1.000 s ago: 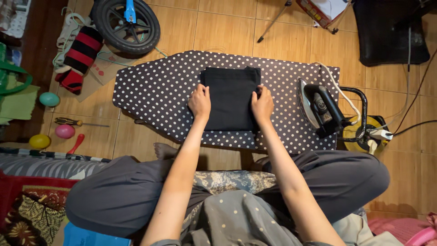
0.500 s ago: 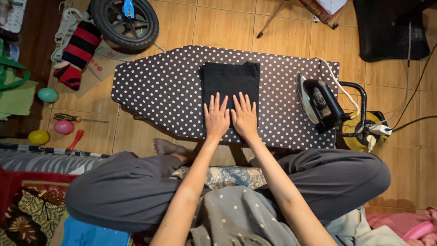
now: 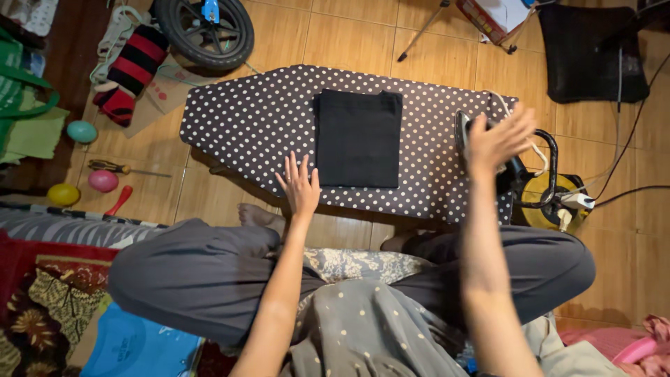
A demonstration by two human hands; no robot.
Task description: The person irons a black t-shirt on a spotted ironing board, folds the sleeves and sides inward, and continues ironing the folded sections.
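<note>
A folded black cloth [image 3: 359,138] lies flat in the middle of the low polka-dot ironing board [image 3: 251,126]. My left hand [image 3: 300,186] hovers open at the board's near edge, just left of the cloth, holding nothing. My right hand [image 3: 497,139] is raised and open over the black iron [image 3: 518,173], which stands at the board's right end; the hand hides most of the iron. I cannot tell whether the hand touches the iron.
A small bicycle wheel [image 3: 204,31] and a red-and-black striped cloth [image 3: 132,70] lie beyond the board's left end. Coloured balls [image 3: 82,131] and a screwdriver [image 3: 118,167] lie on the wooden floor at left. Cables and a yellow reel [image 3: 551,202] sit at right. My crossed legs [image 3: 195,279] are below the board.
Both hands have left the black cloth. The left hand drew back to the board's near edge; the right hand swung up and right toward the iron.
</note>
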